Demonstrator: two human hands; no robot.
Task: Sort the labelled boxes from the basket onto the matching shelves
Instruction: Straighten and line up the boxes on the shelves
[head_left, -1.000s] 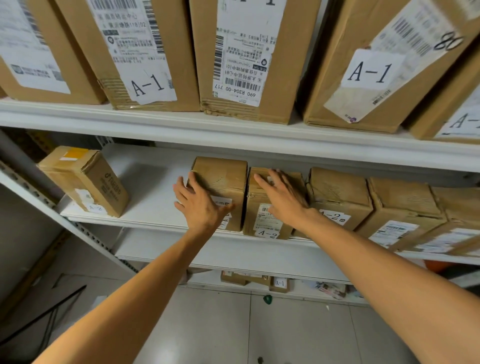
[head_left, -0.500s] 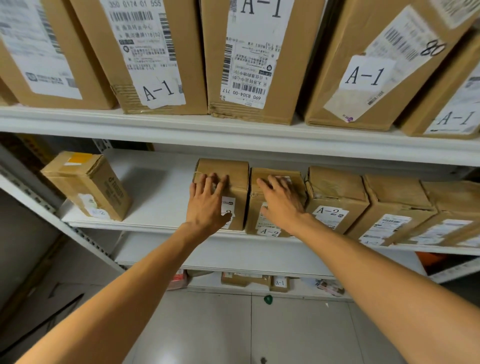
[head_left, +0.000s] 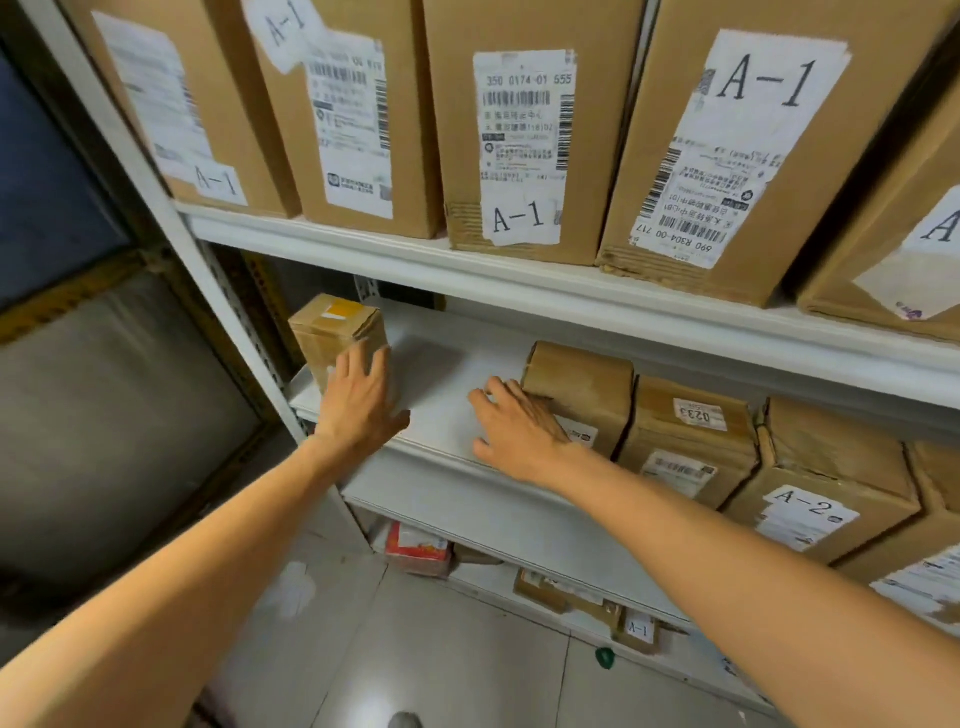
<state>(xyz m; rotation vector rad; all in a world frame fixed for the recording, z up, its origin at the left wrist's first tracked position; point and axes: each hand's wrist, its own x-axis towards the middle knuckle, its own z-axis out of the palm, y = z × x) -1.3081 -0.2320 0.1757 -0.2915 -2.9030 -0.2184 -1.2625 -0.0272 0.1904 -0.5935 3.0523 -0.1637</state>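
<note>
The biggest change is the swing leftward: half a second ago both hands pressed on neighbouring boxes in the A-2 row (head_left: 831, 488), and now they have parted across the bare stretch of the middle shelf (head_left: 447, 384). The left hand (head_left: 358, 405) has gone to the lone box (head_left: 332, 322) at the shelf's left end and lies open against its front, fingers straight and spread, gripping nothing. The right hand (head_left: 519, 434) has slid to the end box (head_left: 587, 379) of the row, flat and relaxed on its left side. That suggests the row is now squared up and the stray box will be pushed over to join it, so this is tidying on the matching shelf, not a fresh placement. The basket is out of view.

Counted: five large A-1 boxes (head_left: 519, 130) on the upper shelf (head_left: 519, 283). There are five small boxes on the middle shelf, though the frame edge may hide more on the right. Two hands, both empty.
</note>
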